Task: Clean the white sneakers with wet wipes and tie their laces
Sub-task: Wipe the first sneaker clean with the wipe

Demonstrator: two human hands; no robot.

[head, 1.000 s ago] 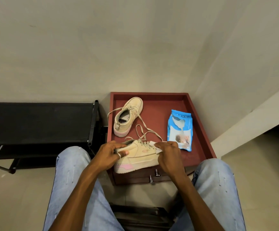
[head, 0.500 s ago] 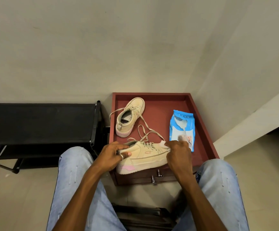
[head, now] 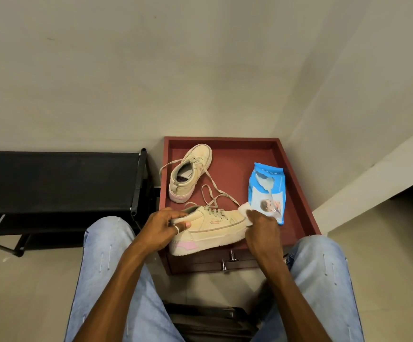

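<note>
A cream sneaker (head: pixel 215 228) with a pink heel patch lies on its side at the front edge of the red-brown cabinet top (head: pixel 296 193), toe pointing right. My left hand (head: pixel 163 224) grips its heel collar. My right hand (head: pixel 262 225) holds a white wet wipe (head: pixel 244 209) against the toe. Its laces trail loose toward the back. The second sneaker (head: pixel 190 172) stands upright at the back left, laces untied. A blue pack of wet wipes (head: pixel 267 191) lies to the right.
A black shoe rack (head: pixel 60 181) stands left of the cabinet. Walls close in behind and to the right. The cabinet's drawer handles (head: pixel 227 260) face me, and my knees in light jeans flank the cabinet.
My right hand slid the wipe rightward along the sneaker from the lace area to the toe. My left hand kept its grip on the heel.
</note>
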